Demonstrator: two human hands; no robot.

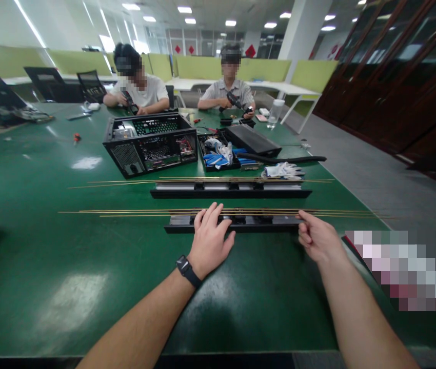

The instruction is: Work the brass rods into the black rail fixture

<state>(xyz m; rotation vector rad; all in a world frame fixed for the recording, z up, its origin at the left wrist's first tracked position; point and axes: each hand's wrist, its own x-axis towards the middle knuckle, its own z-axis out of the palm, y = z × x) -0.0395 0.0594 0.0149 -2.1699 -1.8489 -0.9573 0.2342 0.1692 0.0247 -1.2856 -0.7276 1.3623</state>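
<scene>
Lime partitions (233, 68), white desks (291, 90), gray floor (360, 148), dark cabinets (395, 77), ceiling lights (184, 9)

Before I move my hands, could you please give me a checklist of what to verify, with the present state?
1. Left hand over near rail: ok, fingers spread across it.
2. Right hand gripping the near rods: cannot tell; fingertips are at them.
3. Near rods within the rail's ends: not ok, they overhang both.
4. Far rail apart from near rail: ok, green table shows between.
5. Gloves worn: not ok, both hands are bare.
</scene>
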